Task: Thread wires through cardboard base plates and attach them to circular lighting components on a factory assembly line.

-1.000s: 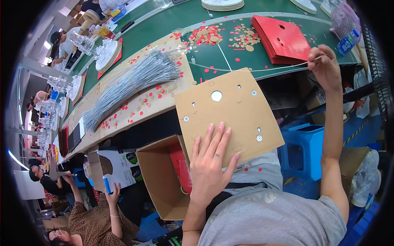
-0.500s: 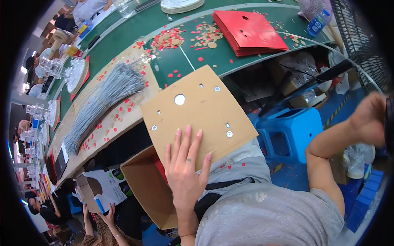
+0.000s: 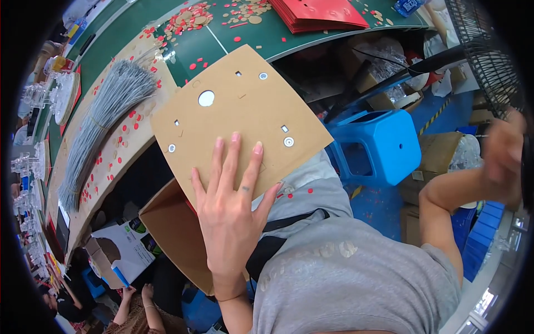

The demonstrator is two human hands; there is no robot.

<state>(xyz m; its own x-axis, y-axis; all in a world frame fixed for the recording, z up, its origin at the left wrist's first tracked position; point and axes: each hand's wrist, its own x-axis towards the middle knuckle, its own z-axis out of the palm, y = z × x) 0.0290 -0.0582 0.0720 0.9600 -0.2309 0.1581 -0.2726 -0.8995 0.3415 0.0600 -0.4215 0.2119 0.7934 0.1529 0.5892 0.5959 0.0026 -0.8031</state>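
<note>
A square tan cardboard sheet [image 3: 233, 117] rests tilted over my lap, close to the table edge. It has one large round hole, small rectangular slots and several small holes with pale rings. My left hand [image 3: 228, 200] lies flat on its near part, fingers spread. Off to the far right, my right hand [image 3: 505, 150] is raised beside a black wire-mesh fan guard [image 3: 489, 50]. Motion smears its fingers, so whether it holds anything is unclear.
On the green table [image 3: 194, 47] lie a bundle of grey wires [image 3: 103, 117], red sheets [image 3: 322, 14] and scattered red and tan cutouts. A blue stool [image 3: 384, 147] stands right of my lap, an open carton [image 3: 172, 239] left. Another person's hands [image 3: 130, 295] show lower left.
The whole view has shifted, so the table and sheet appear higher and further left. My left hand stays flat on the sheet; my right hand remains raised and blurred at the right.
</note>
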